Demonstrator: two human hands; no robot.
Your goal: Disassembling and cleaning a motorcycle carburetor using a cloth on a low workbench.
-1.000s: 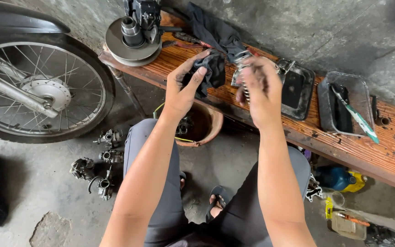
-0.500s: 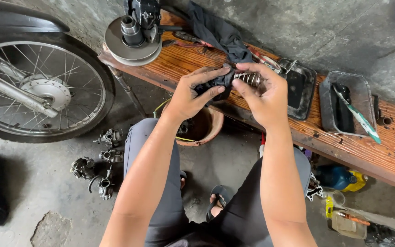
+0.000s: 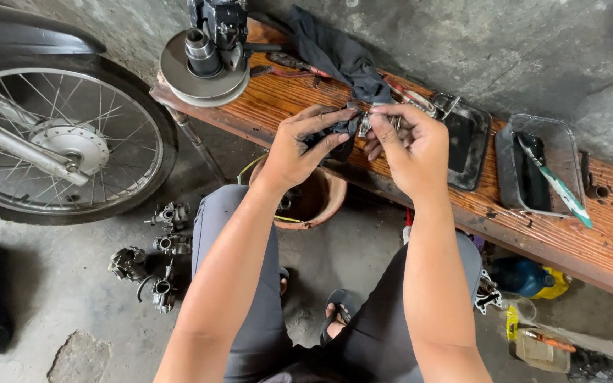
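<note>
My left hand (image 3: 299, 145) pinches the end of a dark cloth (image 3: 338, 57) that trails back across the wooden bench (image 3: 420, 152). My right hand (image 3: 409, 145) holds a small silvery metal part (image 3: 365, 122) against that cloth, right in front of my left fingers. Both hands meet above the bench's front edge. Most of the metal part is hidden by my fingers and the cloth.
A round metal pulley assembly (image 3: 207, 64) sits at the bench's left end. Two dark metal trays (image 3: 466, 138) (image 3: 533, 167) lie on the bench, a toothbrush (image 3: 555, 181) in the right one. A motorcycle wheel (image 3: 58, 142), several carburetors (image 3: 154, 262) and a brown bowl (image 3: 310, 198) are below.
My hands have dropped from in front of me and come together at the bench edge. The cloth and metal part, held apart before, are now pressed together.
</note>
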